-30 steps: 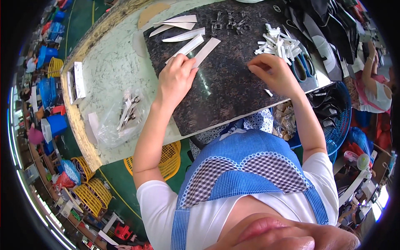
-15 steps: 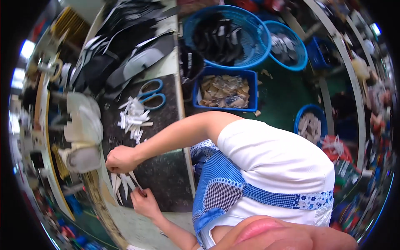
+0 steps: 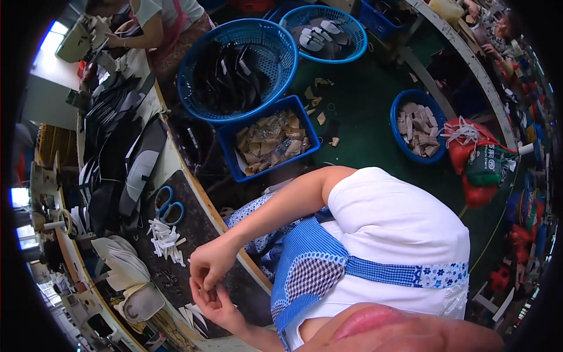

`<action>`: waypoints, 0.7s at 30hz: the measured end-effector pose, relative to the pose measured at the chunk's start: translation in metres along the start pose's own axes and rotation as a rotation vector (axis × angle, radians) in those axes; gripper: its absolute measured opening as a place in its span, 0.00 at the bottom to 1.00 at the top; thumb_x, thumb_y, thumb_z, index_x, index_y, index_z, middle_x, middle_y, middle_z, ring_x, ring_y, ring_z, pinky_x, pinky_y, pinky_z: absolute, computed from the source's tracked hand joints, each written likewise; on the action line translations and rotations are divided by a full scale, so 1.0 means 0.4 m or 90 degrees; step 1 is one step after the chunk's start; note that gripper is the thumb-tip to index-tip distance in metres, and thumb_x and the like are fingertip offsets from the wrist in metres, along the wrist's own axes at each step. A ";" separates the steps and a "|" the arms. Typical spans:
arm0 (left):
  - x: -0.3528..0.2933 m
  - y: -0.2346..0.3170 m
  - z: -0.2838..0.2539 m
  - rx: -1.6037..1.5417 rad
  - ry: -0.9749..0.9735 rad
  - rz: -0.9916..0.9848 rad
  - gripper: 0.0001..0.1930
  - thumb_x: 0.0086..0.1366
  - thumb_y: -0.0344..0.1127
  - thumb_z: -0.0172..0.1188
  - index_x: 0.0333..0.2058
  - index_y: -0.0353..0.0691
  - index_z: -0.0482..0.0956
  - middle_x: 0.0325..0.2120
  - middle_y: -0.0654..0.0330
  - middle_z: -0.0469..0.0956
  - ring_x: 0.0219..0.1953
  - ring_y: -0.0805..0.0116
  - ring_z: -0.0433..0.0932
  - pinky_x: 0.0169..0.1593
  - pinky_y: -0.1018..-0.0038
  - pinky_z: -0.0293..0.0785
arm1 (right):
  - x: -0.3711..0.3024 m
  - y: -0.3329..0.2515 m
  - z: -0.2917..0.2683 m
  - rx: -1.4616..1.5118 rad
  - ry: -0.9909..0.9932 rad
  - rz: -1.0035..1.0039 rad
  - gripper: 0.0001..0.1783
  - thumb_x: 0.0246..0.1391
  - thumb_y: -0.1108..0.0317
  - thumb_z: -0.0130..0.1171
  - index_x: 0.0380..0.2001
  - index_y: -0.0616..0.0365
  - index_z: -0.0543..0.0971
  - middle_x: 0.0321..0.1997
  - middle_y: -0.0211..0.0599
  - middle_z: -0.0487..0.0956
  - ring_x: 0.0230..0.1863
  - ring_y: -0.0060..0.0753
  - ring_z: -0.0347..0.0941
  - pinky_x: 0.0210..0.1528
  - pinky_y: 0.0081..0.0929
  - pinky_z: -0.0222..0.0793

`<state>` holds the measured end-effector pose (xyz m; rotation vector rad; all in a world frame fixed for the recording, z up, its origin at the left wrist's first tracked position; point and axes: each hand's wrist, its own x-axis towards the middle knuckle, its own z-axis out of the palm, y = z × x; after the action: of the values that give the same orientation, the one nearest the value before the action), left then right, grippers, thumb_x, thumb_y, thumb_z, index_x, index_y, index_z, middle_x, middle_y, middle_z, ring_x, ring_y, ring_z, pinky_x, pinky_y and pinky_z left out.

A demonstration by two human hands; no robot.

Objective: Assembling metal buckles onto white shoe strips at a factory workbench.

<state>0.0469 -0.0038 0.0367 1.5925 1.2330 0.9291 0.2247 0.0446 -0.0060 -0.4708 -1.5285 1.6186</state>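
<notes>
My right hand (image 3: 215, 260) reaches down over the dark work mat (image 3: 249, 287) with thumb and fingers pinched together. Its fingertips meet those of my left hand (image 3: 218, 308), whose fingers curl up around the same spot. Whatever they hold between them is too small to make out. Partly covered by my left hand, a fan of thin white strips (image 3: 189, 315) lies on the table. Beyond my right hand is a loose pile of short white strips (image 3: 166, 239), with blue-handled scissors (image 3: 170, 206) beside it. Small dark bits (image 3: 169, 280) are scattered on the mat.
Stacked black and grey cut pieces (image 3: 141, 170) cover the table's far part. Pale curved pieces (image 3: 120, 263) lie along its left edge. Blue baskets (image 3: 281, 88) and a blue bin of tan scraps (image 3: 311, 126) stand right of the table. Another person (image 3: 155, 26) works at the upper left.
The view has swung, bringing another person into sight. My hands, apart before, have come together at the fingertips, away from the fan of white strips. My right hand has left those strips.
</notes>
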 end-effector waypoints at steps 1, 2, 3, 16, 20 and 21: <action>0.019 -0.016 0.015 -0.033 -0.062 -0.029 0.24 0.65 0.23 0.60 0.59 0.30 0.67 0.51 0.51 0.75 0.46 0.73 0.76 0.41 0.81 0.75 | -0.024 0.014 -0.011 -0.024 0.067 -0.022 0.11 0.54 0.67 0.59 0.32 0.66 0.81 0.27 0.38 0.82 0.28 0.28 0.79 0.31 0.26 0.74; 0.032 -0.026 0.027 -0.029 -0.070 -0.028 0.24 0.65 0.23 0.60 0.59 0.30 0.67 0.51 0.51 0.75 0.46 0.73 0.76 0.41 0.81 0.75 | -0.047 0.027 -0.021 -0.048 0.134 -0.044 0.11 0.54 0.67 0.60 0.32 0.65 0.81 0.28 0.38 0.83 0.28 0.29 0.79 0.31 0.27 0.74; 0.041 -0.031 0.037 -0.022 -0.098 -0.065 0.23 0.66 0.23 0.58 0.58 0.29 0.67 0.50 0.52 0.76 0.46 0.73 0.77 0.44 0.80 0.76 | -0.073 0.025 -0.024 -0.065 0.179 -0.042 0.11 0.52 0.65 0.62 0.31 0.65 0.81 0.28 0.40 0.83 0.29 0.31 0.80 0.31 0.28 0.74; 0.015 -0.038 0.092 0.009 -0.068 -0.159 0.10 0.70 0.32 0.56 0.43 0.29 0.77 0.32 0.60 0.80 0.33 0.76 0.78 0.38 0.80 0.77 | -0.103 0.058 -0.048 0.018 0.197 0.038 0.15 0.54 0.61 0.65 0.25 0.64 0.80 0.22 0.36 0.81 0.24 0.23 0.77 0.26 0.24 0.71; -0.007 -0.065 0.082 -0.025 -0.054 -0.221 0.08 0.70 0.31 0.56 0.41 0.31 0.78 0.31 0.61 0.80 0.32 0.76 0.79 0.37 0.80 0.76 | -0.120 0.046 -0.067 0.027 0.189 0.051 0.13 0.56 0.63 0.64 0.31 0.65 0.80 0.25 0.37 0.81 0.27 0.24 0.76 0.30 0.25 0.71; -0.006 -0.062 0.087 -0.050 -0.024 -0.223 0.08 0.70 0.31 0.56 0.40 0.32 0.78 0.31 0.61 0.81 0.31 0.76 0.79 0.37 0.80 0.77 | -0.130 0.043 -0.093 -0.089 0.217 0.025 0.14 0.56 0.62 0.64 0.34 0.65 0.80 0.26 0.38 0.81 0.29 0.23 0.77 0.32 0.24 0.72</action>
<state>0.0710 -0.0104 0.0020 1.2727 1.3761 0.7103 0.2775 0.0296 -0.0432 -0.8146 -1.3829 1.3812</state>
